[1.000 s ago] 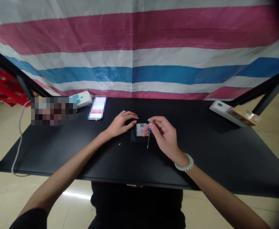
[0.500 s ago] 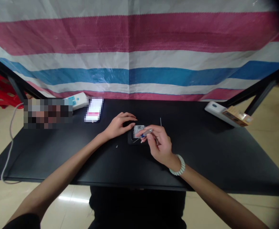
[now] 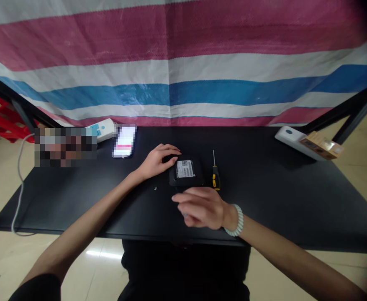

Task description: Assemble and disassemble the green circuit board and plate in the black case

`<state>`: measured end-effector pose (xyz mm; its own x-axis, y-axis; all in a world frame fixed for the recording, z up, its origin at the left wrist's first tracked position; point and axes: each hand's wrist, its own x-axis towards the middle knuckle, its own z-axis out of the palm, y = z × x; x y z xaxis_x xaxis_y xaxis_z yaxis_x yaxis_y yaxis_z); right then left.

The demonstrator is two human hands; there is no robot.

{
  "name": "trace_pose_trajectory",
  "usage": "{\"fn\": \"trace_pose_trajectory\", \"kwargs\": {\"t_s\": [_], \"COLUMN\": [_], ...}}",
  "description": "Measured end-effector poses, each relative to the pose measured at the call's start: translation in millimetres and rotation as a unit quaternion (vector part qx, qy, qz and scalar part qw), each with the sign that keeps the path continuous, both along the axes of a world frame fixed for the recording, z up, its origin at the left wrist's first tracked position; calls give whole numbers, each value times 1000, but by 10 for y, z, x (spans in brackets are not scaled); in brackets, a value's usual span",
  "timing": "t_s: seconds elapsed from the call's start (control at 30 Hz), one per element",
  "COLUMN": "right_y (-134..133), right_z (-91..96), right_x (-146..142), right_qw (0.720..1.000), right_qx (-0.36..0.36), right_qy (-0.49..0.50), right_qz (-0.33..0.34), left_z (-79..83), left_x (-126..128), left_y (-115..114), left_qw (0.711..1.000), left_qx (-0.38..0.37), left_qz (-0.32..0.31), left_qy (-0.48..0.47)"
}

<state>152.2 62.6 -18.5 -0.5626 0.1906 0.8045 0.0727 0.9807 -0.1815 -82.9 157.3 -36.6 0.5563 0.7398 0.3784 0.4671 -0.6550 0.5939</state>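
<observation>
A flat black box [image 3: 197, 177] with a white printed label [image 3: 185, 169] lies on the table, label side up. My left hand [image 3: 158, 161] steadies its far left corner, thumb against the edge and fingers along the back. Just in front of the box, my right hand [image 3: 202, 207] is closed around a small screwdriver [image 3: 185, 215]; little more than a clear bit of its handle shows below the fingers. A second screwdriver [image 3: 215, 175], black and yellow, lies right of the box with its shaft pointing away. Tiny metal screws [image 3: 155, 188] rest left of the box.
A phone [image 3: 124, 141] with a lit, blurred screen and a white power strip [image 3: 104, 129] lie at the back left. A white device [image 3: 291, 137] with a gold-coloured box [image 3: 323, 145] sits at the back right. A striped sheet [image 3: 170, 92] hangs behind the table.
My right hand has moved off the box, toward me, and turned over with the small screwdriver. The label and the black-and-yellow screwdriver are now uncovered. My left hand stays at the box.
</observation>
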Motion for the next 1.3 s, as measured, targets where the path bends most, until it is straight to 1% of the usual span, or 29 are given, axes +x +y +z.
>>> {"fn": "trace_pose_trajectory", "kwargs": {"t_s": [0.07,0.1,0.17,0.3,0.43,0.47,0.53,0.63,0.83,0.97,1.1,1.2,1.3], "right_y": [-52,-76,-115,-158,-144,-133,-111,-88,-73,-66,-69,-69,-46], "right_z": [19,20,5,-56,-93,-95,-93,-77,-56,-83,-115,-117,-104], "right_x": [-15,-28,-59,-120,-141,-138,-129,-114,-85,-60,-69,-99,-117], "right_qw": [996,993,991,988,985,986,987,988,988,987,984,979,971], "right_qx": [82,104,120,114,104,97,85,80,74,66,74,83,92], "right_qy": [-39,-48,-56,-102,-135,-137,-134,-129,-136,-148,-160,-185,-218], "right_qz": [1,-1,-10,-16,-6,-4,0,3,8,12,11,-2,-24], "left_z": [6,9,13,26,77,98,143,197,251,285,299,297,301], "left_x": [1,1,0,0,1,-1,-12,-48,-140,-137,-84,-51,-43], "left_y": [-5,-8,-13,-39,-111,-134,-174,-204,-189,-236,-311,-332,-320], "left_qw": [1000,1000,1000,1000,999,998,996,988,983,980,979,981,983], "left_qx": [1,0,-2,-1,13,18,23,10,-9,1,18,17,20], "left_qz": [3,6,14,21,23,11,-34,-98,-130,-129,-113,-99,-99], "left_qy": [1,0,0,9,47,58,82,115,130,151,169,164,156]}}
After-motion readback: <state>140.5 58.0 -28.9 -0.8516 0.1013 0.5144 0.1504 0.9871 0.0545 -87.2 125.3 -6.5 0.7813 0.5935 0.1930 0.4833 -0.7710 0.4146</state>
